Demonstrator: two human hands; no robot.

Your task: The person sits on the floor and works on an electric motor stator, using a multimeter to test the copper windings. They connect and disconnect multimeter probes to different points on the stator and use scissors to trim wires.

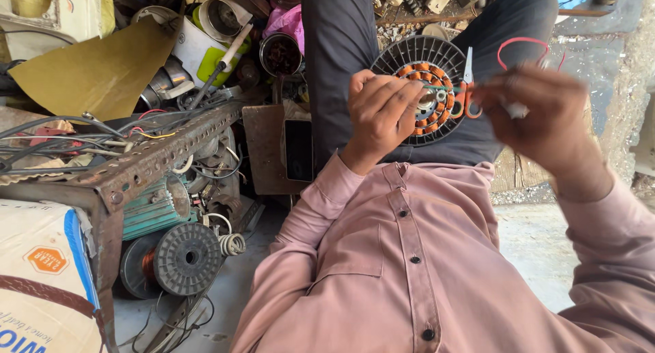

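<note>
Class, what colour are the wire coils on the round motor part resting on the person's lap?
Orange coils, seen in the head view.

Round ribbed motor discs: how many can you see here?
2. One ribbed disc with orange windings lies on the lap between the left hand and right hand; another disc lies lower left. Clutter may hide more.

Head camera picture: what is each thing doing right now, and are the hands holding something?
Left hand: fingers curled on the fan motor's edge.
Right hand: raised and blurred; whether it grips anything is unclear.
Fan motor: resting on the lap, orange windings showing.
Scissors: lying on the motor, blades shut.
Red wire: looped above the right hand.
Second motor: lying on the floor, untouched.
Metal rack: standing, heaped with loose wires.
</note>
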